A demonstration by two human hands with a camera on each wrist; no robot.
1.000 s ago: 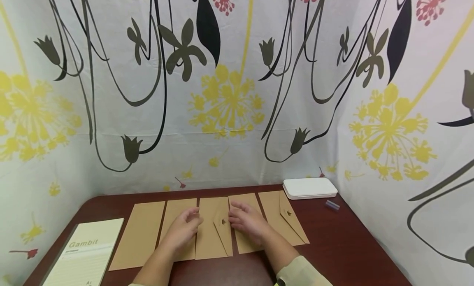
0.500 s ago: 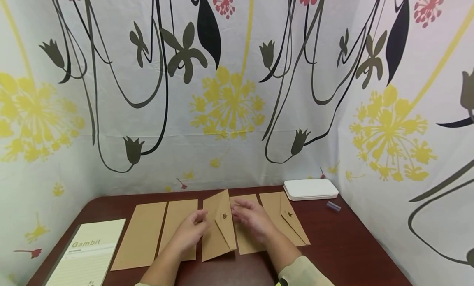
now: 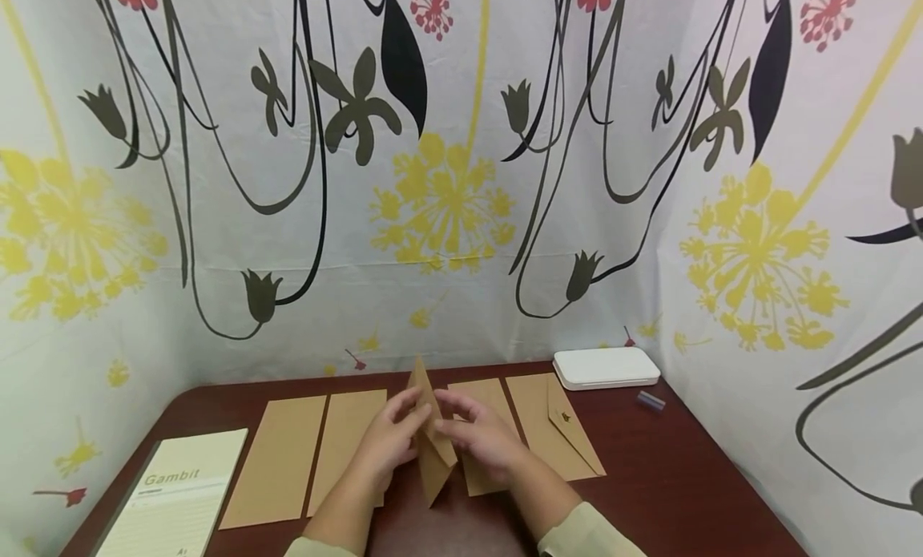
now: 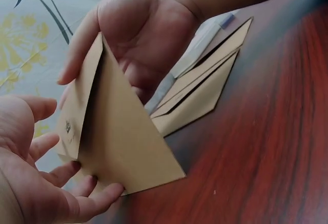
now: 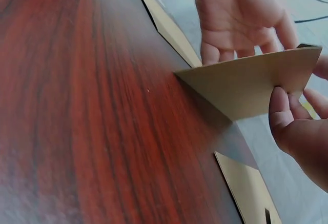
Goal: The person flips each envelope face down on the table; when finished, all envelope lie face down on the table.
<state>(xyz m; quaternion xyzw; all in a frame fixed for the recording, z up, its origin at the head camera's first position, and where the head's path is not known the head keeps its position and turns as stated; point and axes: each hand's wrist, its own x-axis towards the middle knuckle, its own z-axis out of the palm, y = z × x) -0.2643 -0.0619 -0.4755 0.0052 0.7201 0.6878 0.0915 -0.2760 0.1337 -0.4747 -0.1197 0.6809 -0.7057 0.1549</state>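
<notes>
Envelope (image 3: 434, 457), brown kraft, is tipped up off flat, on edge between the two hands, mid-table. Flap side with small dark crest faces the left hand (image 3: 392, 437), plain back faces the right hand (image 3: 490, 437). Flap stands slightly away from the body. Can't tell if the lower edge touches the table (image 3: 663, 485).

Left hand: fingers spread and gently bent, tips on the flap side, not wrapped round it. Right hand: thumb tip on the plain back, other fingers near the edge; can't tell whether it pinches or just supports.

Other envelopes lie flat in a row: far-left envelope (image 3: 274, 461) and inner-left envelope (image 3: 342, 433) on one side, inner-right envelope (image 3: 490, 390) partly under the right hand's outline, far-right envelope (image 3: 534, 413) with flap and crest showing.

"Gambit" notebook (image 3: 169, 497) at the left end. White case (image 3: 606, 369) at the back right, small bluish item (image 3: 651, 401) just beside it. Floral cloth (image 3: 461, 316) behind the table
</notes>
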